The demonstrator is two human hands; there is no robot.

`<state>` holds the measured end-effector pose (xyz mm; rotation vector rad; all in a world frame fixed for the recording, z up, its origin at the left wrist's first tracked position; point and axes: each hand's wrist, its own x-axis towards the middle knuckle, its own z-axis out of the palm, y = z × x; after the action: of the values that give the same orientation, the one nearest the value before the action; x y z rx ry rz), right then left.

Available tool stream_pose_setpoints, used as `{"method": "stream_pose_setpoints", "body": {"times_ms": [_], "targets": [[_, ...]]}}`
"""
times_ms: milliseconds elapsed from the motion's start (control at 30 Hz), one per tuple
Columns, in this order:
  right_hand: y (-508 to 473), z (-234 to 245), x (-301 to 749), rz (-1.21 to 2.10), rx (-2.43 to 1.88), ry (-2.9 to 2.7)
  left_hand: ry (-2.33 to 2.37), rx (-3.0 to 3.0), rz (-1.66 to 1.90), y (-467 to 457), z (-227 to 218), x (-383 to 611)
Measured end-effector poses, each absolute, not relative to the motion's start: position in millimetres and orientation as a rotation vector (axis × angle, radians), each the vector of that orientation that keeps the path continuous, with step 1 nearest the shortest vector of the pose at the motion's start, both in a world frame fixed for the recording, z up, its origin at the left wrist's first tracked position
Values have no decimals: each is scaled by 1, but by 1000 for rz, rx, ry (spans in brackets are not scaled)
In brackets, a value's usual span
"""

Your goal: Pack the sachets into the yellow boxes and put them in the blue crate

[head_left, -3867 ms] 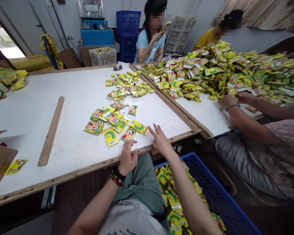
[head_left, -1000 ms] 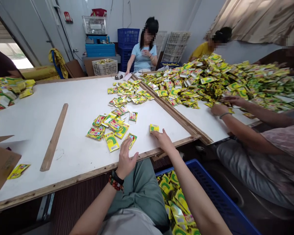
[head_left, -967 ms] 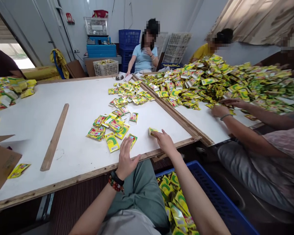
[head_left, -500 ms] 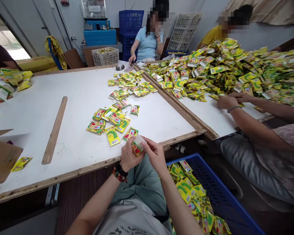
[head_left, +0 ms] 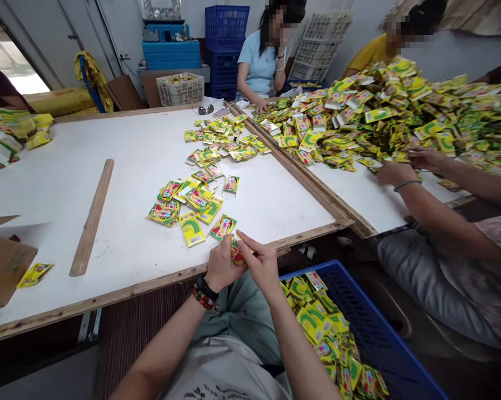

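- A yellow foil sachet [head_left: 237, 251] is held off the table, just over the near edge of the board, between both hands; earlier it lay flat on the board beside the right hand.
- The left hand [head_left: 222, 268] is curled under it, with the fingers partly hidden.
- A watch [head_left: 207, 289] and a beaded bracelet [head_left: 201, 298] are worn on the left wrist.
- The right hand [head_left: 261, 264] is half closed, with its fingers [head_left: 247, 244] pinching the sachet from above.
- Both forearms are angled inward, and the hands nearly touch.
- Roughly eight loose sachets [head_left: 196, 198] are spread on the white board [head_left: 108, 183] just beyond the hands.
- One blue crate [head_left: 361, 294] holding sachets is set below the board's edge, to the right.
- Two hands of a co-worker [head_left: 394, 173] are placed at a large sachet pile [head_left: 379, 116] on the adjoining board.
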<state>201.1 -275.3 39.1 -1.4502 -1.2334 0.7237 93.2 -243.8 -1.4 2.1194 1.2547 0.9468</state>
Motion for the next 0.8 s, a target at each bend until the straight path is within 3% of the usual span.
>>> {"method": "stream_pose_setpoints", "body": {"times_ms": [233,433,533,667,800], "targets": [[-277,37,203,813,-1373,-1424,1322,2103,936,-242,-7,94],[-293,40,205,550,-1402,-1604,1087,2134,948,-245,1,88],[-324,52,234,373,-1714,-1568,1036,2219,889,-241,17,80],[-364,61,284,109,-2387,-1488,1629,2261,473,-217,32,79],[-360,51,287,214,-2243,-1621,1765,2267,83,-191,36,90]]}}
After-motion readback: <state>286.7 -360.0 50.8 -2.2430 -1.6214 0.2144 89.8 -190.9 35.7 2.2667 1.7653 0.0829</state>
